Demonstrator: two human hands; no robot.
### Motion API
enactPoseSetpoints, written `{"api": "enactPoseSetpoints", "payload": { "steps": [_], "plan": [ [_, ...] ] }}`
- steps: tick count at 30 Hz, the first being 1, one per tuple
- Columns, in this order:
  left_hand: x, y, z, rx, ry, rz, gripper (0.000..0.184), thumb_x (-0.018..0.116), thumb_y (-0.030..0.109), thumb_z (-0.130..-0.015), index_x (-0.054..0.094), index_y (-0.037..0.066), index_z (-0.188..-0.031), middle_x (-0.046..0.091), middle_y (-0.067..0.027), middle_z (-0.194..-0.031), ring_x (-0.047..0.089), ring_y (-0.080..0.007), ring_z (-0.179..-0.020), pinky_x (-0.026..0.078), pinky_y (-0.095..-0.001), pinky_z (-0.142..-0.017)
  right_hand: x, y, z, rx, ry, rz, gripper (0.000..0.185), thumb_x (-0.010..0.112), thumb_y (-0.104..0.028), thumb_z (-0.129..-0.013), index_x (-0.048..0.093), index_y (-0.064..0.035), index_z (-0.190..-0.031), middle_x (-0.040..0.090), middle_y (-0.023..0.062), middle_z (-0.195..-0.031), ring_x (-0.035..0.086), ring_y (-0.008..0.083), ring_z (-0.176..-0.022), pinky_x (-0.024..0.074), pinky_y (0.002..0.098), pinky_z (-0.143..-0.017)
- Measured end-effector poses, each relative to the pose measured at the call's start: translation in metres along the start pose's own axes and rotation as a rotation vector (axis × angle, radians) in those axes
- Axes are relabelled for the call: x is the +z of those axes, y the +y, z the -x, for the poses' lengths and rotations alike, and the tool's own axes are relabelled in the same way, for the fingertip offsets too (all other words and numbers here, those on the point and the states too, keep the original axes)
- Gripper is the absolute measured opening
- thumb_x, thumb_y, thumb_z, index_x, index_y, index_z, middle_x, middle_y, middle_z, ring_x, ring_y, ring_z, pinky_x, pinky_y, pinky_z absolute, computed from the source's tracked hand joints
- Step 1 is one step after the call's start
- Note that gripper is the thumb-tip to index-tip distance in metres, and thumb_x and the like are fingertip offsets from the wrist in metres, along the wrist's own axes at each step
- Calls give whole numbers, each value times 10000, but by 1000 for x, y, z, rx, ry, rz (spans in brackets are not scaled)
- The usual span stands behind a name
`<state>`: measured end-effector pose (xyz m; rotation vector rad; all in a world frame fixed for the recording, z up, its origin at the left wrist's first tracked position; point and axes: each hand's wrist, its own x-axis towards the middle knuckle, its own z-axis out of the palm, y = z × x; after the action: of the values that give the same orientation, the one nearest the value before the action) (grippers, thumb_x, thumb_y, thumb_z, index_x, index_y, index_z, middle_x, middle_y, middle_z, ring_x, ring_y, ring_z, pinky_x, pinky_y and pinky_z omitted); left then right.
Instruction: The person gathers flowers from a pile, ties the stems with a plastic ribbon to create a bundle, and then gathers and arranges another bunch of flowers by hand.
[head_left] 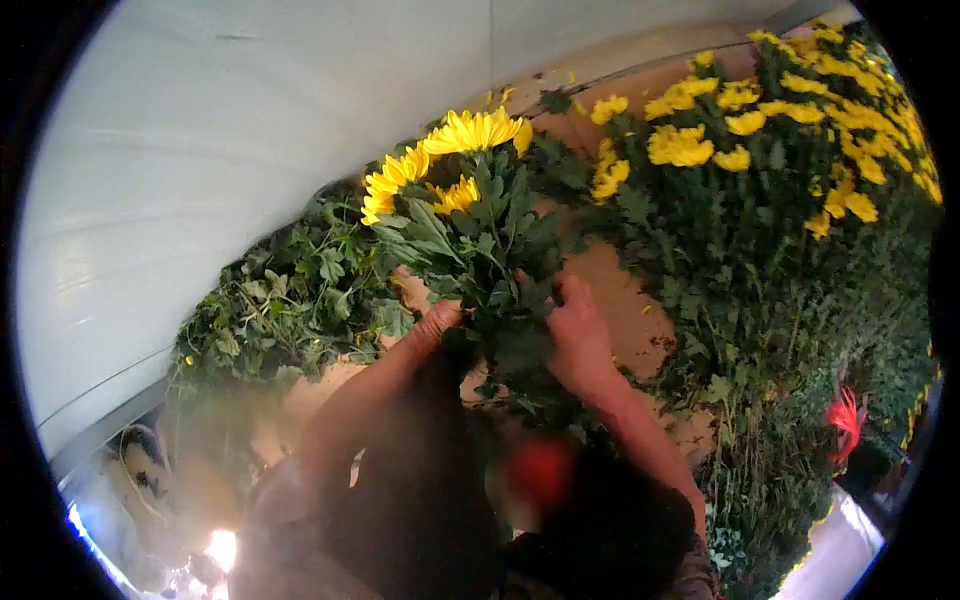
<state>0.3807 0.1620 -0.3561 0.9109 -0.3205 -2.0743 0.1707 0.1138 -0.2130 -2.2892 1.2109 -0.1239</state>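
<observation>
A small bunch of yellow chrysanthemums [470, 135] with broad green leaves stands upright in front of me, blooms pointing away. My left hand [436, 322] is closed around its stems from the left side, its fingers mostly hidden behind the foliage. On the right side of the same bunch, my right hand [578, 325] is curled closed against the leaves. Its fingertips are covered, so what exactly they pinch, a leaf or a stem, does not show. The lower stems are lost in shadow near my body.
A large pile of yellow chrysanthemums [790, 190] with long leafy stems lies on the right. Loose green leaves [300, 290] are heaped on the left, against a pale sheet wall [250, 110]. Red ties [846, 420] show at the right. Brown surface [622, 290] shows between.
</observation>
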Motion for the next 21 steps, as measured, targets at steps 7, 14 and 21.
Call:
{"api": "enactPoseSetpoints", "payload": {
  "steps": [7, 14, 21],
  "plan": [
    [92, 69, -12, 107, 62, -20, 254, 650, 144, -783, 634, 14, -1001, 646, -94, -1010, 615, -217, -921, 498, -355, -830, -145, -64, 12, 90, 368, -89, 603, 710, -87, -699, 483, -78, -1257, 524, 196, -1130, 547, 435, -949, 476, 416, -826],
    [116, 104, 38, 252, 138, -31, 260, 655, 151, -778, 633, 13, -998, 640, -95, -1010, 608, -218, -926, 496, -358, -826, -177, -106, 43, 25, 545, -365, 702, 710, -143, -727, 404, -66, -1354, 518, 230, -1221, 530, 383, -1128, 420, 383, -960],
    [62, 69, 62, 247, 211, -132, 266, 660, 158, -773, 632, 13, -995, 633, -95, -1010, 600, -219, -930, 493, -361, -823, -161, -49, 47, 178, 542, -77, 701, 693, -113, -719, 405, -99, -1358, 520, 201, -1153, 553, 404, -1008, 462, 439, -833]
  ]
}}
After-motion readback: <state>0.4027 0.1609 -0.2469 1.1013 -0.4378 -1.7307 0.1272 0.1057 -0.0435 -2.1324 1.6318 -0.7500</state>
